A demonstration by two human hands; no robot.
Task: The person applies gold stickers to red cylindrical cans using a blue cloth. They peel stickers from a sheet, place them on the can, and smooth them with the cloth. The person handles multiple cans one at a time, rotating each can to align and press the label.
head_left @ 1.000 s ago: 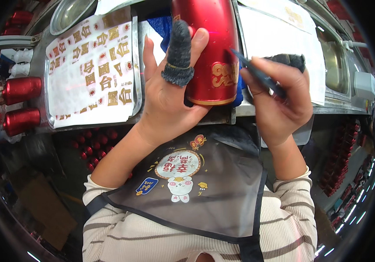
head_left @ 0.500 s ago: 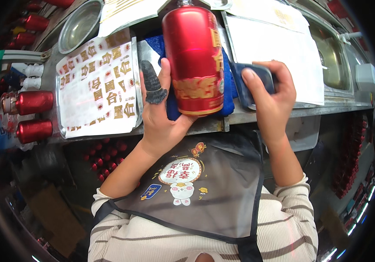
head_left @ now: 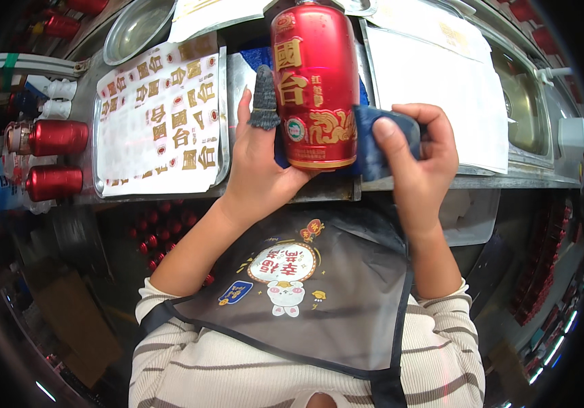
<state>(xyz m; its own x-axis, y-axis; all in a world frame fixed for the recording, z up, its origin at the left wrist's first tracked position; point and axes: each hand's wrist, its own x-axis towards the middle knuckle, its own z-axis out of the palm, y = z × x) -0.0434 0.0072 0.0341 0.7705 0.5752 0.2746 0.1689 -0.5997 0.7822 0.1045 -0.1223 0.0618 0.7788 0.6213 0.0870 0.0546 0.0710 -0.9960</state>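
Note:
A glossy red bottle (head_left: 326,75) with gold characters and a gold dragon pattern lies over the blue cloth (head_left: 259,57), its base towards me. My left hand (head_left: 254,163) holds it at the base, thumb under the bottom edge and fingers along the left side. A dark grey knitted sleeve (head_left: 264,102) covers one finger of that hand. In my right hand (head_left: 428,160), between thumb and fingers, is a flat dark blue pad (head_left: 372,156), blurred. Its left edge meets the bottle's right side; whether it presses there I cannot tell.
Left of the bottle, a metal tray (head_left: 225,143) holds a sheet of gold character decals (head_left: 159,119). Beyond it stands a metal bowl (head_left: 110,51). Two red bottles (head_left: 57,138) lie at the far left. White sheets (head_left: 435,88) cover the right side, beside a metal basin (head_left: 543,129).
The bottle has turned about its length, bringing the gold characters and dragon to the front. My right hand has moved the blue pad against its right side.

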